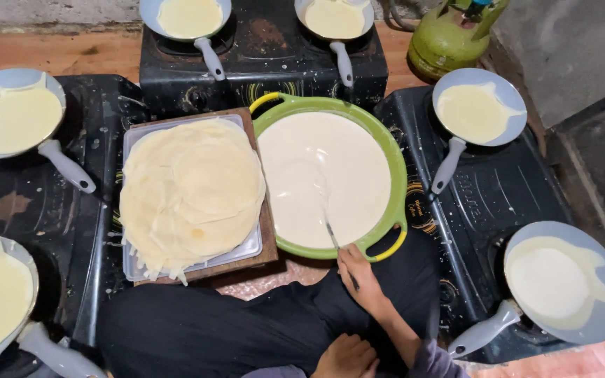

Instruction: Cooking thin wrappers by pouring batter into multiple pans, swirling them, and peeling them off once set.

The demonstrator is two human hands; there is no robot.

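Left hand [346, 357] rests low on the dark trousers, fingers curled loosely, holding nothing. On the far left, two pans [14, 115] already carry thin batter spread over their faces. Next comes a stack of finished crepes [190, 192], pale and papery, heaped on a clear tray [133, 262] over a wooden board. Beside it the green basin [393, 157] is still well filled with smooth cream-coloured batter [316, 175], so much remains to cook. Right hand [358, 276] is closed around a thin utensil handle [333, 236] dipped into that batter at the near rim. Further right, two more coated pans [481, 108] sit on black burners.
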